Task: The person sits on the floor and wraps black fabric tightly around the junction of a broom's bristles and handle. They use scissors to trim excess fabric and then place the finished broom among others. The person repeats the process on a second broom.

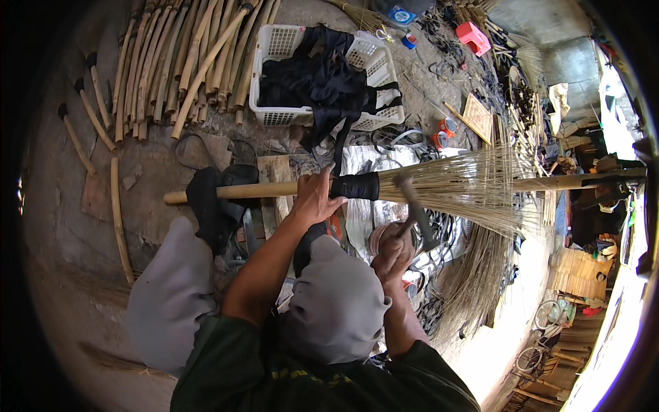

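A stick broom lies crosswise before me, its pale round handle (pixel 257 191) to the left and its fan of thin bristles (pixel 456 180) to the right. Black strips wrap the joint (pixel 355 185) between them. My left hand (pixel 316 196) grips the handle right beside this wrapping. In my right hand (pixel 392 255) is a hammer (pixel 420 214), raised close to the base of the bristles; its dark head partly covers them. A black-shod foot (pixel 204 206) is against the left part of the handle.
Beyond the broom stands a white plastic basket (pixel 283 115) heaped with black strips (pixel 312 79). Several wooden handles (pixel 165 62) lie in rows at the far left. Loose bristles (pixel 473 275) lie right of me. Rolls of orange tape (pixel 441 139) and a pink stool (pixel 473 38) are farther back.
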`<state>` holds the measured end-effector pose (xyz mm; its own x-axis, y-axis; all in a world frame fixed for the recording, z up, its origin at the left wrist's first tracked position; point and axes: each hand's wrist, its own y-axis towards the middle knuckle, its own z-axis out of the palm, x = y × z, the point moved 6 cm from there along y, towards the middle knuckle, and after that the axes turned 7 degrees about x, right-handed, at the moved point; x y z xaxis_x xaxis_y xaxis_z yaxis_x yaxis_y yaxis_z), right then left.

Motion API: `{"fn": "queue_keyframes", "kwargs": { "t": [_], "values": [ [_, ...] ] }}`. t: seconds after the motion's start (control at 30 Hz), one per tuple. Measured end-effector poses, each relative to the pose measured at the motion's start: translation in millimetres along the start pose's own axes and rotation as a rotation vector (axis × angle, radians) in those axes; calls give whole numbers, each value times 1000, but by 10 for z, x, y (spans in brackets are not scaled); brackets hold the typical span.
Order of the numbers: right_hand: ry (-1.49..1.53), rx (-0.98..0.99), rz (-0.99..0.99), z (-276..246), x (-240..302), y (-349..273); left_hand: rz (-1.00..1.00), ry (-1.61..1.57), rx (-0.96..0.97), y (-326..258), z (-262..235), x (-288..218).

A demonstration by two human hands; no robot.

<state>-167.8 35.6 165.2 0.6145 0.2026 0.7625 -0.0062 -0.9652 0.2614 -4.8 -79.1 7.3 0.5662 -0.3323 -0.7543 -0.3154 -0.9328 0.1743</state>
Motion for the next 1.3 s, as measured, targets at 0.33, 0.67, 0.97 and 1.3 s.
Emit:
{"fn": "queue_keyframes", "kwargs": {
  "t": [0.33, 0.67, 0.97, 1.3],
  "values": [
    [-57, 186, 133, -38, 63, 174, 0, -74, -7, -98, 88, 24],
    [-207, 406, 442, 203, -1007, -614, -15, -88, 64, -132, 65, 50],
    [3, 216, 378, 649, -1660, -2017, 22, -96, -78, -98, 65, 26],
    [-358, -17, 386, -205, -1483, -923, 7, -24, 35, -102, 0, -71]
  ]
}}
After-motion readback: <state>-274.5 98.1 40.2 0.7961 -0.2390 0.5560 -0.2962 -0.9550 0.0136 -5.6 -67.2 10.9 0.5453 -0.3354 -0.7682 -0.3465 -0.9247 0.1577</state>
